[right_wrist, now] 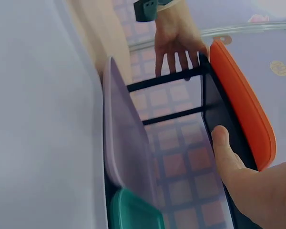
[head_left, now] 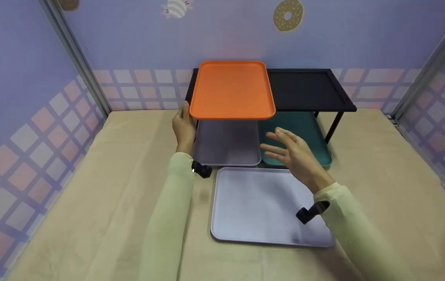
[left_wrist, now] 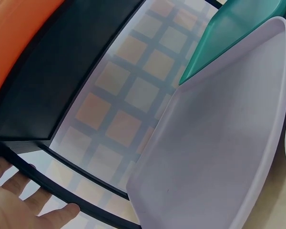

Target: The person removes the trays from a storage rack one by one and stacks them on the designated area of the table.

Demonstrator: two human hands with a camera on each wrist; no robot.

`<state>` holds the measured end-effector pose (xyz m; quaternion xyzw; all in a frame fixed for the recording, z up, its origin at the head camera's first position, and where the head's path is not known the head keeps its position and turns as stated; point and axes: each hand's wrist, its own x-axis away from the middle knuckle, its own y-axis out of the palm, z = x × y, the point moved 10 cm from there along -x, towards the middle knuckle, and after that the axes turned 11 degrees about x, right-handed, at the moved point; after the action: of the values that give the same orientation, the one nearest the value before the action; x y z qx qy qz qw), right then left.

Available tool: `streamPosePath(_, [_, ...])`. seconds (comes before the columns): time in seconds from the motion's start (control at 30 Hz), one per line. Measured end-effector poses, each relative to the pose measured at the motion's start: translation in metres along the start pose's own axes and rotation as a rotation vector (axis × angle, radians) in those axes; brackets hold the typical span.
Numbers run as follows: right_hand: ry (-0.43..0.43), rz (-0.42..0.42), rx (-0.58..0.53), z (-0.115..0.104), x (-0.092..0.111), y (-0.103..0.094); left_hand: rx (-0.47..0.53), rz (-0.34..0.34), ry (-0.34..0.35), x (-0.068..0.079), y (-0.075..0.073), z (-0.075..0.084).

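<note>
An orange tray [head_left: 232, 89] lies on the left part of a black rack [head_left: 304, 89]. At the rack's left end is my left hand [head_left: 184, 130], its fingers extended beside a black leg [left_wrist: 86, 205] and close to the orange tray's corner; whether they press on it I cannot tell. My right hand [head_left: 294, 156], with fingers spread and holding nothing, hovers in front of the rack. Beneath the rack, a greyish-purple tray [head_left: 228, 144] sits on the left and a green tray [head_left: 300, 136] on the right. A pale lilac tray [head_left: 261, 203] lies in front of them.
Beige cloth covers the table [head_left: 129, 175]. A purple patterned wall [head_left: 230, 35] stands right behind the rack, with side walls joined by metal posts [head_left: 78, 58]. One rack leg [head_left: 333, 127] rises at the front right.
</note>
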<state>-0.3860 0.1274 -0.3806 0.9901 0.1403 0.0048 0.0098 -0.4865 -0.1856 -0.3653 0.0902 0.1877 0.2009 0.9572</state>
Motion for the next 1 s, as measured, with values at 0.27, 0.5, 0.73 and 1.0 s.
streamPosePath(0.27, [0.042, 0.016, -0.18, -0.007, -0.019, 0.02, 0.014, -0.002, -0.006, 0.0, 0.0, -0.001])
streamPosePath(0.5, [0.069, 0.033, -0.292, -0.009, -0.032, 0.03, -0.002, 0.001, -0.014, 0.0, -0.002, 0.0])
streamPosePath(0.73, [0.07, 0.049, -0.378, -0.015, -0.041, 0.04, -0.007, 0.001, -0.015, 0.001, -0.003, 0.002])
streamPosePath(1.0, [0.06, 0.064, -0.486, -0.023, -0.047, 0.052, 0.058, -0.028, -0.011, 0.003, 0.0, 0.001])
